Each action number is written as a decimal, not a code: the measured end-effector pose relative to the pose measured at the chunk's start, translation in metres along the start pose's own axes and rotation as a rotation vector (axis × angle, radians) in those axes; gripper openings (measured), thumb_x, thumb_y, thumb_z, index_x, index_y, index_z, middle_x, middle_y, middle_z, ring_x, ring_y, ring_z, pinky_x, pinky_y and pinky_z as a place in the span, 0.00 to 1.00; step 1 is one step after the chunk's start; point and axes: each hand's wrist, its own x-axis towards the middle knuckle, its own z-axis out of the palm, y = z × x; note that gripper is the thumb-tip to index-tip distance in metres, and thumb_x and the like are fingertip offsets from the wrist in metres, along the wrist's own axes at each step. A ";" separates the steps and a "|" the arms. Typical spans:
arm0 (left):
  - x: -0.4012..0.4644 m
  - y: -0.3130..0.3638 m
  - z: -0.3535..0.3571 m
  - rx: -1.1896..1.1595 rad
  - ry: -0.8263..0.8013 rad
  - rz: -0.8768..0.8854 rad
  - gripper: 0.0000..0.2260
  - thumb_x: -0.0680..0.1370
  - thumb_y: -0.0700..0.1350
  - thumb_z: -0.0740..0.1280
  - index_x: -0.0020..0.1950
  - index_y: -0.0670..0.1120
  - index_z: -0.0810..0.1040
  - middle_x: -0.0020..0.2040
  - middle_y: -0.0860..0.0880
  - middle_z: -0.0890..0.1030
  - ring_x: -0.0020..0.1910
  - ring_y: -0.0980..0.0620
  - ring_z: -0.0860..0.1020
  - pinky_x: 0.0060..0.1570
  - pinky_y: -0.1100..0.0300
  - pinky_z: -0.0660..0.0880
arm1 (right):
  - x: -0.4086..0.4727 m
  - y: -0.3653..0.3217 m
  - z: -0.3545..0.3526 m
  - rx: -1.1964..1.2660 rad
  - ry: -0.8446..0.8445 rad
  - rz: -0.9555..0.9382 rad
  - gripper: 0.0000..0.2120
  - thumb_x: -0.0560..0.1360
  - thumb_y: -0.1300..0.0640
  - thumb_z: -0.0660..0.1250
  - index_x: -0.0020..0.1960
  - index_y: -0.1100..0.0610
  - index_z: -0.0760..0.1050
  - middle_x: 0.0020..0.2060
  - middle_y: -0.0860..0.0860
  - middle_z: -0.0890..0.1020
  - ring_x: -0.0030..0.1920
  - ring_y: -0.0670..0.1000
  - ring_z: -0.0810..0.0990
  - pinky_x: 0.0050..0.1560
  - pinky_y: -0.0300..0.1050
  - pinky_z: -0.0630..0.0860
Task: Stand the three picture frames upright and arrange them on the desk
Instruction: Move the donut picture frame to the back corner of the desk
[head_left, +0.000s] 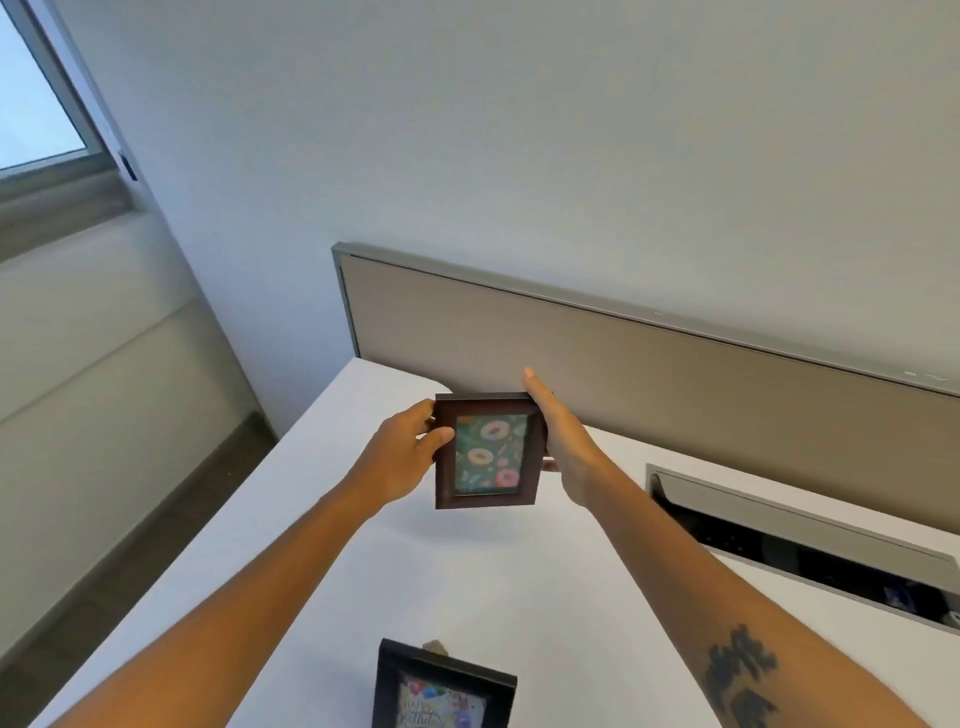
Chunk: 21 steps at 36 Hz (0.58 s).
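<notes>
A dark brown picture frame (488, 451) with a doughnut print is held upright above the far part of the white desk (322, 525). My left hand (404, 451) grips its left edge, thumb on the front. My right hand (557, 442) lies flat along its right edge, fingers pointing up behind it. A black picture frame (441, 688) with a birthday print stands near the front edge of the view, partly cut off at the bottom. A third frame is not in view.
A grey-beige partition panel (649, 374) runs along the desk's back edge. An open cable tray (800, 545) is set into the desk at the right. The desk's left edge drops to the floor beside a wall and window (36, 104).
</notes>
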 end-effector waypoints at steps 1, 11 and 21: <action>0.008 -0.010 -0.008 -0.015 0.009 -0.016 0.14 0.86 0.44 0.63 0.71 0.44 0.75 0.65 0.44 0.82 0.65 0.43 0.81 0.60 0.49 0.83 | 0.013 -0.002 0.010 -0.010 -0.016 0.010 0.35 0.72 0.20 0.66 0.65 0.44 0.83 0.53 0.44 0.91 0.57 0.49 0.89 0.55 0.52 0.78; 0.085 -0.096 -0.081 -0.085 0.107 -0.183 0.15 0.86 0.44 0.64 0.71 0.42 0.74 0.67 0.44 0.82 0.65 0.43 0.80 0.63 0.46 0.80 | 0.135 -0.018 0.110 -0.081 -0.149 0.081 0.36 0.72 0.21 0.68 0.68 0.46 0.83 0.58 0.49 0.91 0.60 0.53 0.88 0.69 0.58 0.79; 0.149 -0.155 -0.131 -0.158 0.234 -0.247 0.14 0.85 0.42 0.65 0.70 0.41 0.76 0.64 0.40 0.83 0.65 0.40 0.82 0.66 0.38 0.79 | 0.229 -0.026 0.185 -0.106 -0.271 0.124 0.41 0.72 0.18 0.62 0.68 0.48 0.83 0.57 0.50 0.91 0.61 0.54 0.87 0.63 0.58 0.78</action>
